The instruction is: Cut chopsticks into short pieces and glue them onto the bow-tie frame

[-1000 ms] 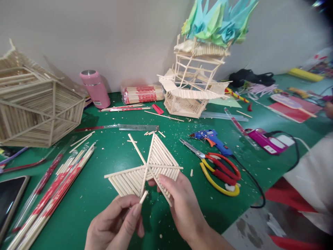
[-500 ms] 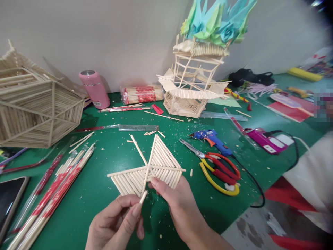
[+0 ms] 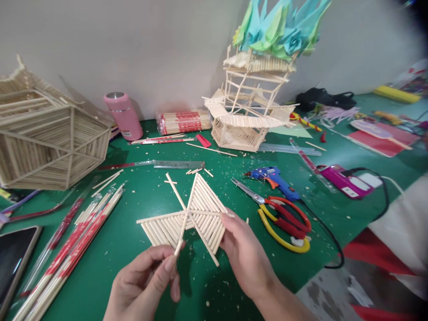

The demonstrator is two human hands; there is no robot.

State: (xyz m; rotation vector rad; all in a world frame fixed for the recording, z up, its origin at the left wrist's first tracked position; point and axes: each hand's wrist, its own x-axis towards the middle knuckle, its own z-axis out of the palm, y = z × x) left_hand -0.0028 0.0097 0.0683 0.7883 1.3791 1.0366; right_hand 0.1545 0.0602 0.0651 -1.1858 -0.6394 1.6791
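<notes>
A flat stick frame (image 3: 186, 213) of pale wooden rods is held above the green table. Spokes meet at its centre; the lower left, upper right and lower right wedges are filled with parallel rods. My left hand (image 3: 147, 278) pinches the end of the lower spoke between thumb and fingers. On the right edge of the frame, my right hand (image 3: 245, 254) grips with the thumb on top, its other fingers partly hidden beneath. One bare spoke points to the upper left, with a short stick near its tip.
Scissors (image 3: 284, 223) and a blue glue gun (image 3: 274, 178) lie right of the frame. Packed sticks (image 3: 72, 254) and a phone (image 3: 16, 263) are on the left. Behind stand a large stick structure (image 3: 53, 142), a pink bottle (image 3: 123, 117) and a tall stick model (image 3: 249, 120).
My right hand has shifted from near the frame's centre to its right edge, uncovering the lower right spoke. My left hand has moved slightly left with the lower spoke.
</notes>
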